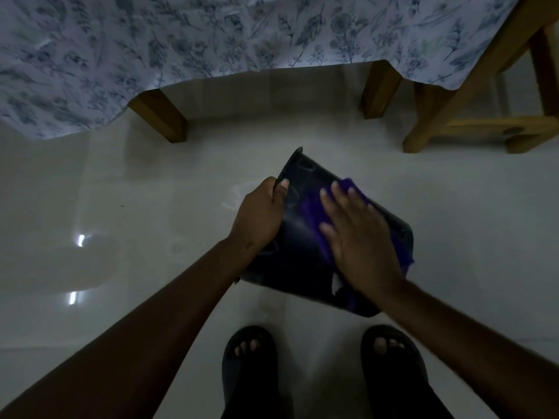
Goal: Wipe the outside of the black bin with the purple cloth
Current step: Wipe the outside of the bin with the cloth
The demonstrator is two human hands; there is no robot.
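The black bin (290, 237) lies tipped over, one broad side turned up toward the camera, just beyond the person's two sandalled feet (323, 367) and on the near side of the wooden table legs (160, 114) that show under the floral tablecloth (211, 34). Whether it rests on the pale tiled floor (121, 207) or is held slightly above it cannot be told. Its long axis runs diagonally: the far end points up and left toward the table, the near end comes down and right toward the feet.

The left hand (260, 214) is clenched around the bin's left edge near the far end, thumb lying on the upturned face and fingers wrapped out of sight behind, steadying it. The right hand (358, 237) lies flat and spread, not gripping, pressing the purple cloth (311, 213) against the right half of that face; cloth shows beyond the fingertips and past the wrist on the bin's right edge.

The uncovered dark plastic sits between the two hands, left of the cloth. So the wiping hand is already on the work, and the next stroke probably sweeps along the diagonal or leftward toward the steadying hand, which is nearer the unwiped strip. The other sides are hidden and would need the bin turned.
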